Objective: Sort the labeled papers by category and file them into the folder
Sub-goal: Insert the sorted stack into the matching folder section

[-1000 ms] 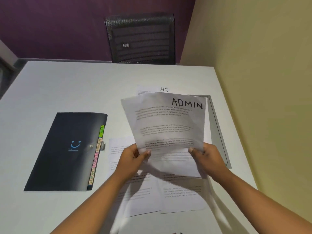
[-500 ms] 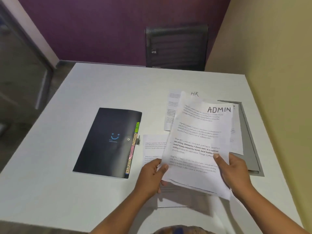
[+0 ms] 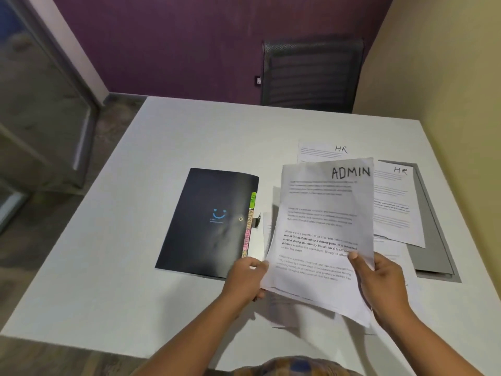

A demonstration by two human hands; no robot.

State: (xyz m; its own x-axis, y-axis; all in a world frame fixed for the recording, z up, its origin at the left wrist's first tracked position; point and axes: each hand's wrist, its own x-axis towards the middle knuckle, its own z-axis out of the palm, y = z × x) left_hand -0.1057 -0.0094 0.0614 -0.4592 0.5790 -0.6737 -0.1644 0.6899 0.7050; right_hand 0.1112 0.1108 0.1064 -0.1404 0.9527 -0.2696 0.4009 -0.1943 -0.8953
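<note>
- ADMIN papers (image 3: 322,226) were held just above the tabletop (image 3: 130,253), long axis running near to far.
- Gripping their near-left edge was the left hand (image 3: 245,278); the right hand (image 3: 382,286) pinched the near-right.
- Closed, the folder (image 3: 206,221) lay just left; the left hand was nearer it.

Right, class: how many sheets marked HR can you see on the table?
2. The far HR sheet lies beyond the held ADMIN sheet, partly covered by it; the right HR sheet lies on the grey board. Others may be hidden underneath.
</note>
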